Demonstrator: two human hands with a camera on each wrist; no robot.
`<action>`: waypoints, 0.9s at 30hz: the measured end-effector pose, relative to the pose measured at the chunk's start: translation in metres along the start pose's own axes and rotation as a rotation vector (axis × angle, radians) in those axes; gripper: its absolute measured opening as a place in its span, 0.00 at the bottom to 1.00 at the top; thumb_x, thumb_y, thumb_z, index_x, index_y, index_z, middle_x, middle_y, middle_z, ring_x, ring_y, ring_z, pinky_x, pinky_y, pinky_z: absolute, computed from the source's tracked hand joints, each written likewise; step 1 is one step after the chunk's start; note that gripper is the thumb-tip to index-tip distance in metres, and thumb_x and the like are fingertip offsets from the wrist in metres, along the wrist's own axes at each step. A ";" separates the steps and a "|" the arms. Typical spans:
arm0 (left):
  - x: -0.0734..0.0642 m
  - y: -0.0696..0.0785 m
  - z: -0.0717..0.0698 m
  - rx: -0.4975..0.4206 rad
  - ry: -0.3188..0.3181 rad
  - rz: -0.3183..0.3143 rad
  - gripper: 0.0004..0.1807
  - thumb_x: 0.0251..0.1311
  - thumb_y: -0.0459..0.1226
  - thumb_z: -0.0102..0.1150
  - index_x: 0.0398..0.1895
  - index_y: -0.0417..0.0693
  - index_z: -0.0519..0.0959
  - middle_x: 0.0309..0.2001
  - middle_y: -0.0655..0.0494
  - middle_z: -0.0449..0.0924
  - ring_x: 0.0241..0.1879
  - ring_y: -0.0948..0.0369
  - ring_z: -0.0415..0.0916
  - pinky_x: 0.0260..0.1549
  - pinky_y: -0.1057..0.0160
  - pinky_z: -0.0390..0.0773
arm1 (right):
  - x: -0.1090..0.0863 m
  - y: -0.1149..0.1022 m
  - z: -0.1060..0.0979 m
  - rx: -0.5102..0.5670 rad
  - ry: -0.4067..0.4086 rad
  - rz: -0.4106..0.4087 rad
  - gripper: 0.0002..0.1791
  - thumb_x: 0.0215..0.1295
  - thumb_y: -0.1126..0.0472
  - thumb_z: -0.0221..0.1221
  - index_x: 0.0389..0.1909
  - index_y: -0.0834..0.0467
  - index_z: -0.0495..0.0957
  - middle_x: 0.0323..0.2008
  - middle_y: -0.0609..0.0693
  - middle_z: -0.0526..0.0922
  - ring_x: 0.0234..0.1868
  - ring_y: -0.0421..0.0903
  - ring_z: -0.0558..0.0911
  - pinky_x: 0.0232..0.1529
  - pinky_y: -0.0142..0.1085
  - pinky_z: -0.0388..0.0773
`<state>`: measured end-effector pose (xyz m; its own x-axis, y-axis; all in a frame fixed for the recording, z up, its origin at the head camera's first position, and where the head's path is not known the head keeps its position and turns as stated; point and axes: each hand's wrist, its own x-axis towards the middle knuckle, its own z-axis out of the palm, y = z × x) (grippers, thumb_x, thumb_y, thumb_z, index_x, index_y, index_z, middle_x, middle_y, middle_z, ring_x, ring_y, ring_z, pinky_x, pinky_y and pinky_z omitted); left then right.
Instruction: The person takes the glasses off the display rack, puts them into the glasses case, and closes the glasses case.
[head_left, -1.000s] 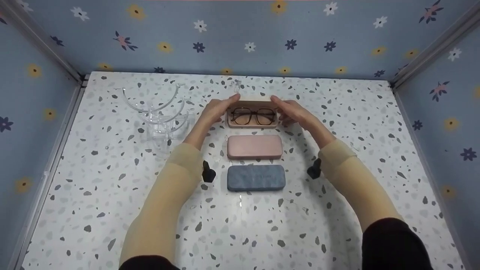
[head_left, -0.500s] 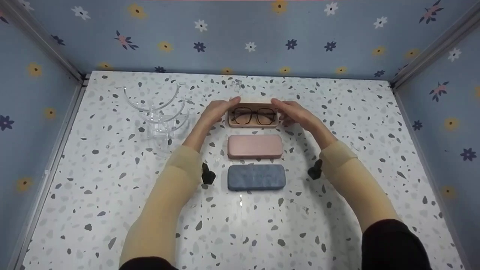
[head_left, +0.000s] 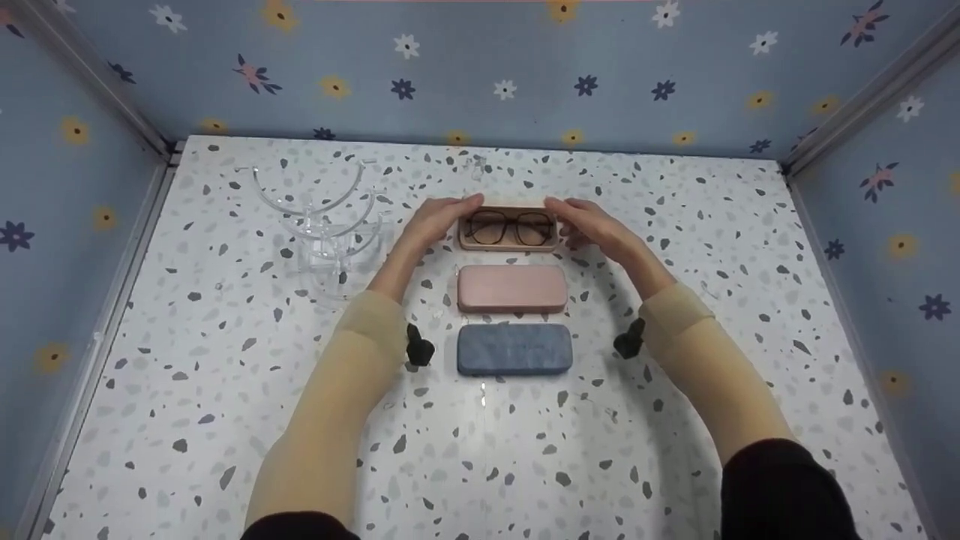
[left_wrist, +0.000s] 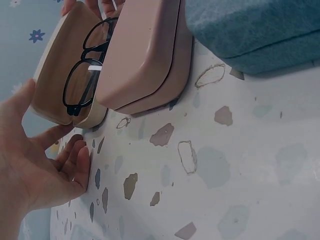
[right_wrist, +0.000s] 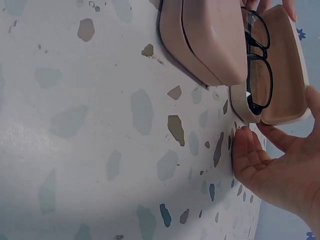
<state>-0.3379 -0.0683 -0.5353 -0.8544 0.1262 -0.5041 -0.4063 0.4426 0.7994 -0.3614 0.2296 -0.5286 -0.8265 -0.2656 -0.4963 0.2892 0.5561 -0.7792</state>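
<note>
An open cream glasses case [head_left: 507,247] stands at the back middle, with black-framed glasses [head_left: 511,220] lying inside. My left hand [head_left: 439,221] grips the left end of its raised lid [left_wrist: 56,70], thumb on the lid's edge and index finger by the hinge. At the opposite end, my right hand [head_left: 596,225] holds the lid the same way, as the right wrist view shows. The other fingers of both hands are curled loosely beside the case. A closed pink glasses case [head_left: 512,289] lies just in front, partly covering the cream one in both wrist views.
Nearest me in the row is a closed blue glasses case [head_left: 514,349]. A clear plastic stand [head_left: 337,232] with curved arms is left of my left hand. A small clear piece [head_left: 475,166] sits behind the cream case. Flower-patterned walls [head_left: 495,67] enclose the speckled table [head_left: 510,465].
Both thumbs have come slightly toward me, and the lid of the cream case leans a little further forward over the glasses. The whole head view has shifted slightly.
</note>
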 end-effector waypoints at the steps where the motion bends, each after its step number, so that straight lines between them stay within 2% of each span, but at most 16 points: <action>1: 0.000 -0.001 0.000 0.000 -0.003 -0.011 0.46 0.61 0.73 0.51 0.78 0.61 0.66 0.80 0.55 0.61 0.74 0.44 0.66 0.69 0.37 0.70 | 0.000 0.001 0.001 0.004 -0.004 0.002 0.41 0.69 0.27 0.51 0.63 0.59 0.70 0.50 0.54 0.73 0.45 0.49 0.78 0.54 0.44 0.77; 3: 0.000 -0.003 0.001 0.006 -0.010 -0.004 0.45 0.62 0.72 0.51 0.77 0.61 0.66 0.80 0.54 0.61 0.75 0.44 0.65 0.70 0.37 0.69 | -0.002 0.002 0.001 0.007 -0.016 0.005 0.43 0.70 0.28 0.51 0.70 0.59 0.67 0.51 0.54 0.73 0.47 0.50 0.78 0.57 0.45 0.77; 6: 0.000 -0.005 0.001 0.015 -0.016 0.019 0.44 0.63 0.71 0.52 0.77 0.61 0.67 0.80 0.54 0.61 0.76 0.45 0.63 0.70 0.37 0.68 | -0.004 0.003 0.001 0.009 -0.029 0.014 0.50 0.71 0.29 0.52 0.80 0.59 0.54 0.54 0.55 0.73 0.52 0.51 0.78 0.64 0.47 0.75; 9: 0.000 -0.006 0.000 0.023 -0.019 0.054 0.44 0.64 0.70 0.52 0.78 0.60 0.65 0.81 0.54 0.60 0.78 0.46 0.60 0.71 0.36 0.67 | -0.006 0.002 0.000 0.018 -0.034 0.017 0.54 0.71 0.30 0.53 0.83 0.58 0.44 0.58 0.57 0.72 0.58 0.54 0.77 0.68 0.49 0.73; 15: -0.002 -0.007 -0.002 0.029 -0.029 0.080 0.47 0.64 0.70 0.52 0.80 0.57 0.61 0.82 0.53 0.57 0.79 0.47 0.58 0.72 0.36 0.65 | -0.005 0.002 -0.002 0.009 -0.049 0.016 0.53 0.71 0.31 0.53 0.83 0.58 0.45 0.73 0.62 0.66 0.69 0.58 0.73 0.74 0.51 0.69; 21: -0.004 -0.008 -0.003 0.021 -0.040 0.106 0.48 0.64 0.68 0.54 0.81 0.54 0.59 0.82 0.52 0.57 0.79 0.47 0.58 0.74 0.39 0.64 | -0.005 0.003 -0.003 0.023 -0.067 0.001 0.49 0.74 0.35 0.53 0.83 0.58 0.47 0.77 0.62 0.61 0.73 0.59 0.69 0.76 0.52 0.67; 24: -0.002 -0.010 -0.003 0.040 -0.040 0.118 0.49 0.64 0.68 0.54 0.81 0.54 0.59 0.81 0.51 0.57 0.78 0.46 0.60 0.74 0.39 0.65 | -0.005 0.003 -0.003 0.023 -0.078 -0.017 0.47 0.75 0.37 0.52 0.83 0.58 0.47 0.78 0.61 0.60 0.72 0.57 0.70 0.75 0.51 0.67; 27: 0.000 -0.012 -0.003 0.058 -0.045 0.136 0.49 0.65 0.68 0.55 0.81 0.53 0.59 0.82 0.50 0.57 0.77 0.45 0.62 0.73 0.39 0.66 | -0.005 0.005 -0.003 0.009 -0.082 -0.043 0.46 0.76 0.39 0.52 0.83 0.58 0.47 0.77 0.61 0.62 0.60 0.53 0.74 0.69 0.49 0.71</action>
<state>-0.3336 -0.0768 -0.5438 -0.8844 0.2277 -0.4075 -0.2671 0.4692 0.8417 -0.3575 0.2365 -0.5292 -0.7960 -0.3526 -0.4920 0.2591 0.5362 -0.8033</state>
